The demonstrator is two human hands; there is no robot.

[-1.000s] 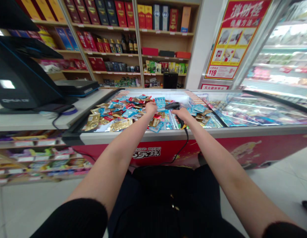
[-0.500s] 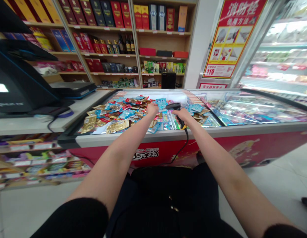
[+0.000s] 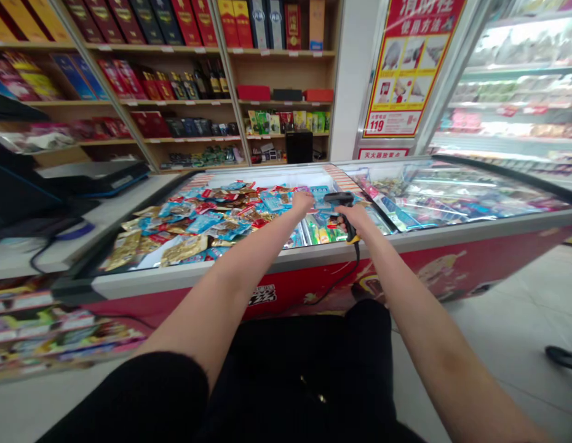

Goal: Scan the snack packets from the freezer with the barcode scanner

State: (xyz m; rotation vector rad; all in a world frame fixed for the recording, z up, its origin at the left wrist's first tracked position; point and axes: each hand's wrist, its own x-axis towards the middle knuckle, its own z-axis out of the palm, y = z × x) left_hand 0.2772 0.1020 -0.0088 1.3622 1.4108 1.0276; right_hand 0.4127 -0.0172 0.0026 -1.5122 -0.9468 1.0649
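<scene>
Right hand (image 3: 355,218), fingers wrapped firmly round a black barcode scanner (image 3: 337,199). Left hand (image 3: 303,203) reaches over snack packets (image 3: 203,224) in the chest freezer (image 3: 249,274), fingers bunched; any hold hidden.

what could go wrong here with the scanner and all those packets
The barcode scanner in the right hand could slip into the pile, and its cord, trailing over the front rim of the chest freezer, might snag. The left hand might also shift the loose packets and spill some.
</scene>
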